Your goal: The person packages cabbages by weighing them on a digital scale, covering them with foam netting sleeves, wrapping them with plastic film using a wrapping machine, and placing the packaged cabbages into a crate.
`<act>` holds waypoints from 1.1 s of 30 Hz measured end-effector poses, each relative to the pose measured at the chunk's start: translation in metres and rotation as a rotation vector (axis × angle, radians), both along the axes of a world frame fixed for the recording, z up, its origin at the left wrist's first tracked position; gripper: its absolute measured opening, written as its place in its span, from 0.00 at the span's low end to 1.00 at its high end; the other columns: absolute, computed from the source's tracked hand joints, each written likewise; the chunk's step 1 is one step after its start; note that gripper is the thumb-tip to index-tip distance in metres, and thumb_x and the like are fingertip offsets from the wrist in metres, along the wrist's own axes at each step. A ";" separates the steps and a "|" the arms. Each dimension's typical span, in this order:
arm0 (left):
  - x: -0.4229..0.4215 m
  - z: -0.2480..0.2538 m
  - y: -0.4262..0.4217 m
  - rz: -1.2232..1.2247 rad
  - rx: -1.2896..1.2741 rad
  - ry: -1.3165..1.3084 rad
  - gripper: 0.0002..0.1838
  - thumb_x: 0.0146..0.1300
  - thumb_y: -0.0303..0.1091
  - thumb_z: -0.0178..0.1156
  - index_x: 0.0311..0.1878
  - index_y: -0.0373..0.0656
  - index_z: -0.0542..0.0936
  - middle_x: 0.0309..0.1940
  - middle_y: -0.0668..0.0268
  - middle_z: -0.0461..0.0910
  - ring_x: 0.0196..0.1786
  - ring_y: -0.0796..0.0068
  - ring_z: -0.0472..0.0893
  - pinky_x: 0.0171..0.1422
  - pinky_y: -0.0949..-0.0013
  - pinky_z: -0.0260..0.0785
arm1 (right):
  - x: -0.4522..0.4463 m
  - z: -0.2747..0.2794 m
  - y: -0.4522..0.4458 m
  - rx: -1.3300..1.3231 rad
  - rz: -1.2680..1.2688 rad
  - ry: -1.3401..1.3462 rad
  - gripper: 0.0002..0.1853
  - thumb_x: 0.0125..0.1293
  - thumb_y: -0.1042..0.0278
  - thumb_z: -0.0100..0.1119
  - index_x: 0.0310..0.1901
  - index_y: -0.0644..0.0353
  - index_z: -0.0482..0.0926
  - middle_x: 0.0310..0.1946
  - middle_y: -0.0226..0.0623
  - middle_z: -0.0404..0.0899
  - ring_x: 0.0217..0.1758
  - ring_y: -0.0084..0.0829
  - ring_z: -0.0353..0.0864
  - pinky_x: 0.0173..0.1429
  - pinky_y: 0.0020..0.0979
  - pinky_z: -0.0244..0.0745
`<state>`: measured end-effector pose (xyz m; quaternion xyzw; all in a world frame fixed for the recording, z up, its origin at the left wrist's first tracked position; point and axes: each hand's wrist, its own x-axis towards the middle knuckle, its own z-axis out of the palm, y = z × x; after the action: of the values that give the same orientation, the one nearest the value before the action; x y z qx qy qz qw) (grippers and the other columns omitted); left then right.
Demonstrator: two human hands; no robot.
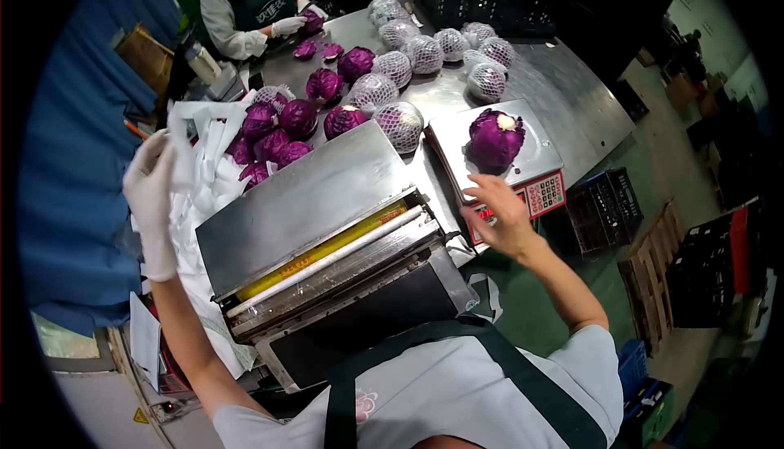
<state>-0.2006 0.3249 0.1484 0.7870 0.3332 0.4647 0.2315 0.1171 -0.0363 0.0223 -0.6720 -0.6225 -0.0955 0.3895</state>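
My left hand [150,192], in a white glove, is raised at the left beside a pile of white foam net sleeves [204,134]. Its fingers are bent together; whatever they hold, if anything, is hidden. My bare right hand [502,214] hovers with fingers apart over the front of a red digital scale [545,194]. On the scale's metal pan [535,134] lies a purple cabbage [495,138], its pale cut stem facing up, just beyond my fingertips. Between my arms stands a film wrapping machine [302,179] with a yellow roll [343,241].
Loose purple cabbages [298,118] and several net-covered cabbages [425,54] cover part of the steel table [563,81]. Across it, a co-worker [253,8] in white gloves handles a cabbage. A black crate [498,4] stands at the back; a wooden pallet [653,277] is at right.
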 end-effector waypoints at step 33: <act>0.432 -0.189 -0.187 -0.843 -1.012 0.080 0.15 0.66 0.44 0.53 0.43 0.43 0.79 0.33 0.72 0.77 0.36 0.80 0.73 0.41 0.72 0.68 | 0.139 -0.082 0.043 0.197 -0.565 0.303 0.33 0.48 0.60 0.69 0.51 0.74 0.67 0.55 0.59 0.69 0.59 0.55 0.65 0.61 0.44 0.65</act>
<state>0.2311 0.1383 -0.0408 0.6606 0.1823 0.0908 0.7226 0.2563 0.0070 -0.0599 -0.7839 -0.3344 -0.1584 0.4986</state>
